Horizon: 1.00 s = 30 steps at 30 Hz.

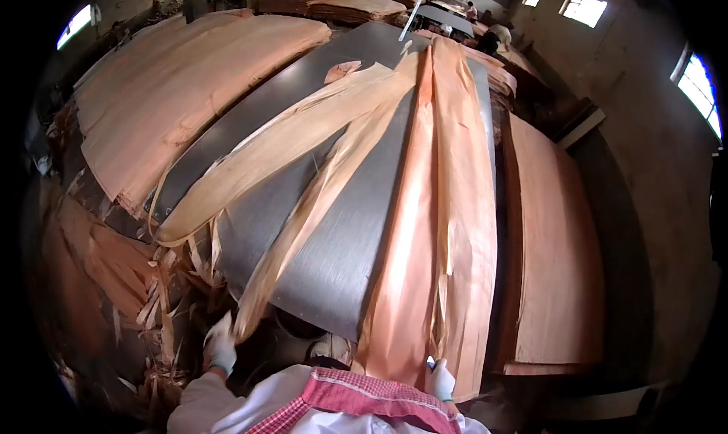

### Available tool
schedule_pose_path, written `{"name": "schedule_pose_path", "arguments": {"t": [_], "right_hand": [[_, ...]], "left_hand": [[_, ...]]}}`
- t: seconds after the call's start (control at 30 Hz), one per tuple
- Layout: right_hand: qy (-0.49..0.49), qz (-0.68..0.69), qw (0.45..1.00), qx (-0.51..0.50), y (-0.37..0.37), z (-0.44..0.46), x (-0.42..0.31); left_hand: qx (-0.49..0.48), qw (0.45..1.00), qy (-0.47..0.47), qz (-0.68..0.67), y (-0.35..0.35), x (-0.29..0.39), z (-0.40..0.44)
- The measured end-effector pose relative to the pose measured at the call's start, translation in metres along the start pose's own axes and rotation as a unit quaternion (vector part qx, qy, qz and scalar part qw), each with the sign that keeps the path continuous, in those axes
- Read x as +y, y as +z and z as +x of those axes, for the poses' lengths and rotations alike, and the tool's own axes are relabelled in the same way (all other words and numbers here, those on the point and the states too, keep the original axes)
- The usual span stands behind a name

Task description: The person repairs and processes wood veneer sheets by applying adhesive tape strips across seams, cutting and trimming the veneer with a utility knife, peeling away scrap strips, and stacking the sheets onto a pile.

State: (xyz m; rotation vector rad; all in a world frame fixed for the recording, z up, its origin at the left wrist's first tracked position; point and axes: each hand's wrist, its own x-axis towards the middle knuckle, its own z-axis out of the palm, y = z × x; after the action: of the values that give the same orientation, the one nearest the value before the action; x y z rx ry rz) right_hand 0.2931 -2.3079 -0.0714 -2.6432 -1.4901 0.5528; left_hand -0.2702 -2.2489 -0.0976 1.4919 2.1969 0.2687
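I am looking down through the head camera at a narrow strip (282,256) of wood veneer, which is running diagonally over a metal-topped table (341,259) and overhanging its near edge. The gloved left hand (220,344) is meeting that overhanging end, its fingers seemingly pinching it, probably to keep the long, limp piece drawn straight. The right hand (440,381) is resting at the near end of a broad sheet (466,229), perhaps steadying it; its fingers are partly hidden beside a small shiny object, so I cannot tell what they are grasping. The strip is looking pale tan, creased and ragged-edged; the sheet is glowing pinkish, rippling lengthwise. Left of the strip, 1 curved offcut (280,138) is lying across the table, its rounded end drooping over the side. Farther out, 2 veneer stacks are flanking the table, 1 on the left (205,77) and 1 on the right (557,252), likely kept within reach. Torn scraps (167,312) are tangling at the lower left.
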Motion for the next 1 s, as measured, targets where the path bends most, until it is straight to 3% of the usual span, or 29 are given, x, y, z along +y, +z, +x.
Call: {"name": "schedule_pose_path", "arguments": {"t": [0.07,0.17,0.23,0.27,0.3,0.33,0.37,0.43,0.5,0.57,0.6,0.73,0.93,1.0], "right_hand": [[0.013,-0.015,1.000,-0.005,0.000,0.003,0.003],[0.018,-0.009,1.000,-0.006,0.008,-0.002,0.003],[0.011,-0.003,1.000,0.006,0.009,-0.003,0.003],[0.021,-0.003,1.000,0.007,0.003,-0.006,-0.005],[0.018,-0.006,1.000,0.014,0.002,-0.008,-0.005],[0.015,-0.006,1.000,0.023,0.002,-0.008,-0.004],[0.012,-0.006,0.999,0.033,0.003,-0.009,-0.004],[-0.011,0.052,0.995,0.088,-0.007,-0.015,-0.003],[-0.039,0.118,0.984,0.128,-0.020,-0.019,0.002],[-0.003,0.138,0.980,0.143,-0.041,-0.026,-0.006],[-0.003,0.158,0.976,0.151,-0.046,-0.028,0.000],[-0.014,0.187,0.962,0.196,-0.091,-0.049,-0.005],[0.017,0.108,0.976,0.187,-0.114,-0.050,0.034],[-0.013,0.201,0.959,0.200,-0.134,-0.050,0.045]], "left_hand": [[-0.186,0.980,-0.066,-0.011,0.003,-0.067,-0.020],[-0.380,0.890,-0.103,0.229,0.041,-0.188,-0.005],[-0.300,0.902,-0.077,0.299,0.047,-0.205,0.016],[-0.199,0.939,-0.114,0.257,0.014,-0.140,0.023],[-0.012,0.984,-0.040,0.174,0.005,-0.105,0.037],[0.086,0.988,-0.001,0.130,-0.013,-0.051,0.051],[0.151,0.984,0.088,0.038,-0.028,-0.009,0.064],[0.191,0.966,0.161,-0.070,-0.039,0.069,0.078],[0.195,0.957,0.213,-0.034,-0.045,0.130,0.078],[0.192,0.943,0.270,0.000,-0.034,0.169,0.081],[0.118,0.960,0.251,0.020,-0.032,0.188,0.083],[0.076,0.966,0.220,0.110,0.057,0.188,0.121],[0.061,0.967,0.197,0.146,0.065,0.193,0.123],[0.056,0.969,0.182,0.159,0.065,0.198,0.123]]}}
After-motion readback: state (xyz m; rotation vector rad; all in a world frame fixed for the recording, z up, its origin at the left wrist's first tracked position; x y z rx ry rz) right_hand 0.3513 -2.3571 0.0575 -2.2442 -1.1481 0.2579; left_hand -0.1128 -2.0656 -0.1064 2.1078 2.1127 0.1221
